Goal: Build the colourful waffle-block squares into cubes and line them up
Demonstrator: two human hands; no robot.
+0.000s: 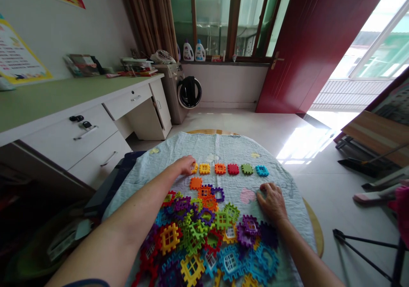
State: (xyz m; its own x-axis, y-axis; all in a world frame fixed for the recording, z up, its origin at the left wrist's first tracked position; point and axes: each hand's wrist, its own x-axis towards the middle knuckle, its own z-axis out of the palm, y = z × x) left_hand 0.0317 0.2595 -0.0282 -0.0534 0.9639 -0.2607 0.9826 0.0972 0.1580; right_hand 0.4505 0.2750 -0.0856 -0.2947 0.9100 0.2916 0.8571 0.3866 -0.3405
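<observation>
My left hand (185,165) is at the left end of a row of square toothed plastic building tiles, its fingers closed on a yellow window tile (193,167) that they partly cover. Rightward from it lie a yellow tile (204,169), an orange tile (220,169), a red tile (233,169), a green tile (247,169) and a blue tile (262,170). Below the row is a plain orange tile (196,183). My right hand (271,199) rests on the cloth right of the pile, fingers apart and slightly bent, with nothing seen in them.
A heap of mixed coloured tiles (194,231) covers the near part of the round table, which has a pale blue cloth (217,144). A desk with drawers (92,137) stands left, a washing machine (174,91) behind it. Black tripod legs (367,238) are at right.
</observation>
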